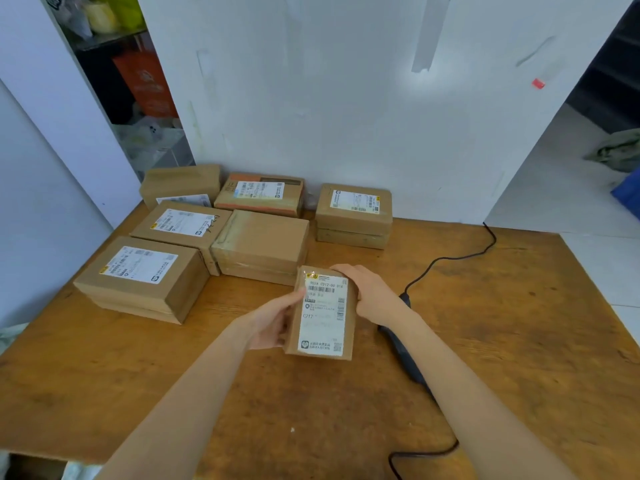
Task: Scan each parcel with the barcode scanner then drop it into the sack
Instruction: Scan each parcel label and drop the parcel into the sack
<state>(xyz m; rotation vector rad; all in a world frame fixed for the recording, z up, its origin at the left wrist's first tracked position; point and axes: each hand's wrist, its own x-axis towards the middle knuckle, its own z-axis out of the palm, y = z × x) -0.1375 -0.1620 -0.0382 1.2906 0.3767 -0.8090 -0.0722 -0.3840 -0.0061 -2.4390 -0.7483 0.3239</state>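
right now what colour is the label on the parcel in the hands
White with black print, on the brown parcel; the head view shows it clearly.

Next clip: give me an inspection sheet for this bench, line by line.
Surface: wooden table, worn and stained.
Job's things: held parcel, label up; six boxes grouped at back left; barcode scanner lying on table, partly behind right forearm; sack not seen.
Clutter: nothing seen.
Hands: left hand and right hand grip the parcel's sides.
Cables: black scanner cord runs to the rear edge.
Surroundings: white wall panel; shelving at left.

scanner [403, 355] half hidden by right forearm
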